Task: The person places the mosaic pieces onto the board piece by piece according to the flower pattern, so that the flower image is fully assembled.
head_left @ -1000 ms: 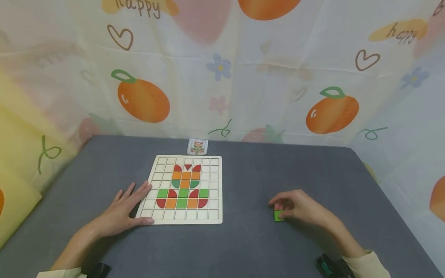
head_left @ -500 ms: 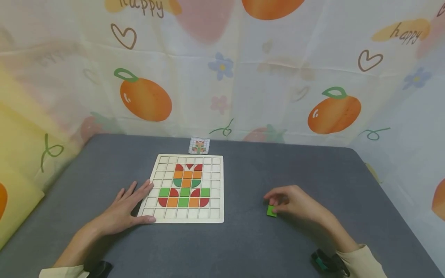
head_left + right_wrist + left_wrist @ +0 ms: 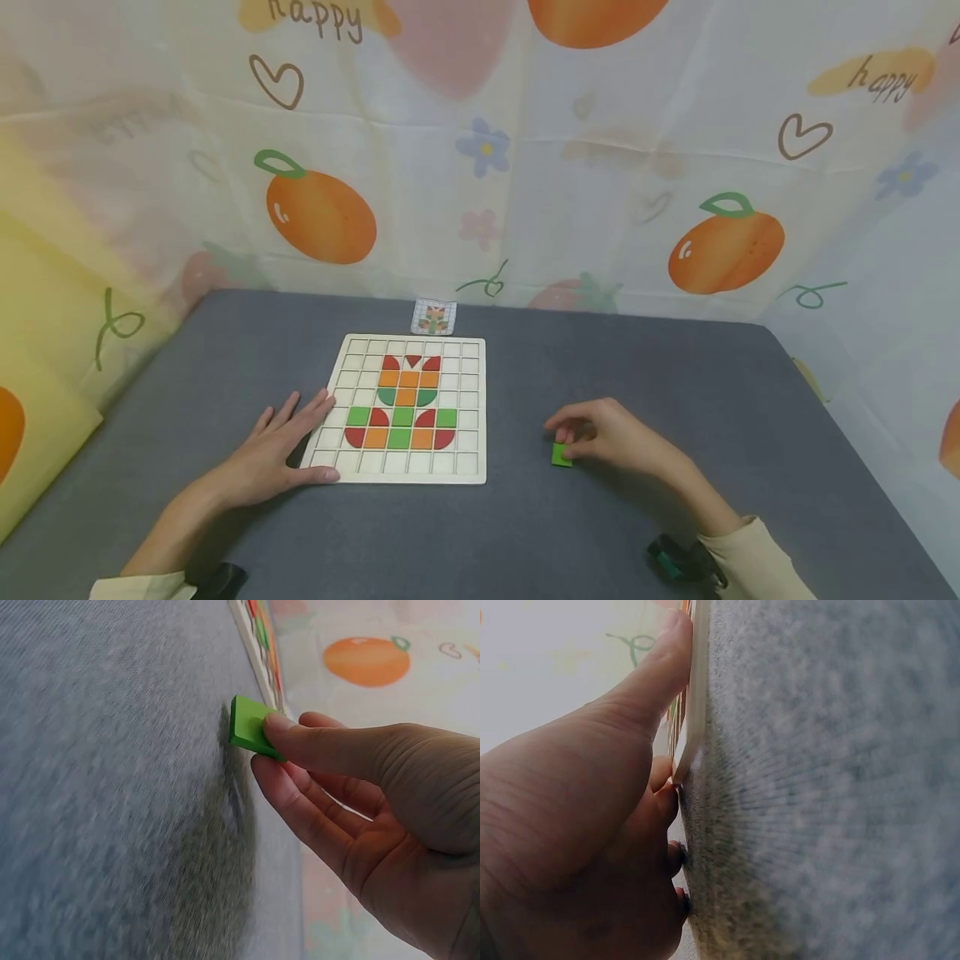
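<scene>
My left hand [image 3: 262,467] lies spread along the left edge of a white grid board [image 3: 468,375], its thumb over the near left corner; the left wrist view shows that thumb [image 3: 656,671] against the board's rim. Coloured tiles on the board make up a tulip: red and orange petals, a green stem [image 3: 400,437], leaves in green, red and orange. To the right of the board, my right hand [image 3: 615,433] pinches a square green tile [image 3: 561,454] between thumb and fingers. In the right wrist view the green tile [image 3: 251,724] is tilted, held just above the cloth.
Behind the board lies a small card [image 3: 433,318] printed with a tulip pattern on a grid. Grey cloth [image 3: 637,358] covers the table. A patterned curtain [image 3: 420,183] with fruit and hearts hangs along the back and sides.
My right hand has moved left toward the board with the green tile in its fingers. My left hand keeps its place on the board; the whole view has shifted slightly.
</scene>
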A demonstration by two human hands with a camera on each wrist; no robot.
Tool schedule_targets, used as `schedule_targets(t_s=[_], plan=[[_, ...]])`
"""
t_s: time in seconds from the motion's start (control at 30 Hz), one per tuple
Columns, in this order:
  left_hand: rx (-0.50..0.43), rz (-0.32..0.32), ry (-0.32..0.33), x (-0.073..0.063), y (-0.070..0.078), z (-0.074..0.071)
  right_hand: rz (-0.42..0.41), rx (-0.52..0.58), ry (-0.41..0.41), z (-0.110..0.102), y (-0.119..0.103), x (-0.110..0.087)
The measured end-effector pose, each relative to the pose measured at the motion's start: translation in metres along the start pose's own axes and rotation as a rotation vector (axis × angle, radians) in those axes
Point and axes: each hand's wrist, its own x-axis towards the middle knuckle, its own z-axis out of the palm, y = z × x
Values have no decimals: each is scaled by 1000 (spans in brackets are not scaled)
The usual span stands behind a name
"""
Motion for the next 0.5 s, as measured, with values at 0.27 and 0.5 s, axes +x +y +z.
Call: schedule_targets(t_s=[0.27, 0.5], plan=[[5, -12, -3, 0, 2, -1, -15, 37, -17, 8, -10, 17], [6, -19, 1, 0, 2, 0, -43, 30, -10, 15, -21, 36]])
